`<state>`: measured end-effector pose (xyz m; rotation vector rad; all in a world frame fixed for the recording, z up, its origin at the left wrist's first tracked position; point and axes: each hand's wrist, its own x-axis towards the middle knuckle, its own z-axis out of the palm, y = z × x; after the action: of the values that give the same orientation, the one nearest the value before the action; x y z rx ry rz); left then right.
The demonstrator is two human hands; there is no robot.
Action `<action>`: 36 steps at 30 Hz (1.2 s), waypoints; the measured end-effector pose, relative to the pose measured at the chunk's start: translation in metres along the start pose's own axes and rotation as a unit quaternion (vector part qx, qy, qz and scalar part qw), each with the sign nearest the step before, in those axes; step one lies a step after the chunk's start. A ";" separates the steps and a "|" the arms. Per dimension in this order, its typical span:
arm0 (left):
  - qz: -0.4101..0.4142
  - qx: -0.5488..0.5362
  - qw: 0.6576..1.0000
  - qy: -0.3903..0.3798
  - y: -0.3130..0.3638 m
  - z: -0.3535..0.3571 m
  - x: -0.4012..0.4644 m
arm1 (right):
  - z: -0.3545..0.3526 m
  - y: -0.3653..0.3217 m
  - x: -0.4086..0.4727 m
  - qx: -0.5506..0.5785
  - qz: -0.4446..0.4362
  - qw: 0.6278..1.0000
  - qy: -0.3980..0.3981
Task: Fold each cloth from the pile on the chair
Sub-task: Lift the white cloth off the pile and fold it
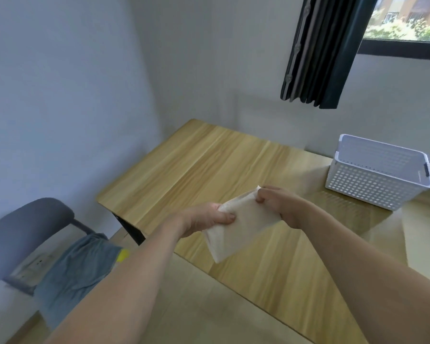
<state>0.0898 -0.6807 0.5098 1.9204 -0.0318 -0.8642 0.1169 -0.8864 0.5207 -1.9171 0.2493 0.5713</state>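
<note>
A small white cloth (236,227) hung above the light wooden surface (209,165), already doubled into a compact rectangle. The left hand (206,218) pinched its left edge between thumb and curled fingers (227,217); the right hand (278,204) pinched the upper right corner. That fold looked nearly finished. A blue-grey cloth (77,266) lay unfolded on the grey padded chair (23,227), so work remained. The white perforated plastic basket (375,180) showed nothing folded inside.

Centre frame: table (209,165). On its right part, basket (380,173). Lower left: chair (23,227), cloth pile (80,264) on it. Upper right: curtain (325,50) beside window (407,21).
</note>
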 end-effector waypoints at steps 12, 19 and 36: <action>0.003 -0.018 0.998 0.064 0.111 0.122 0.095 | -0.173 0.040 0.019 -0.051 -0.070 0.996 0.037; 0.011 -0.002 0.989 0.147 0.197 0.203 0.161 | -0.303 0.052 0.051 -0.067 -0.104 0.992 0.017; -0.014 -0.003 0.981 0.193 0.365 0.289 0.434 | -0.571 0.058 0.236 -0.332 -0.124 0.935 0.013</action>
<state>0.3678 -1.2531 0.4858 2.0554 0.2315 -0.4960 0.4525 -1.4080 0.5361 -2.5602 -0.2015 0.4935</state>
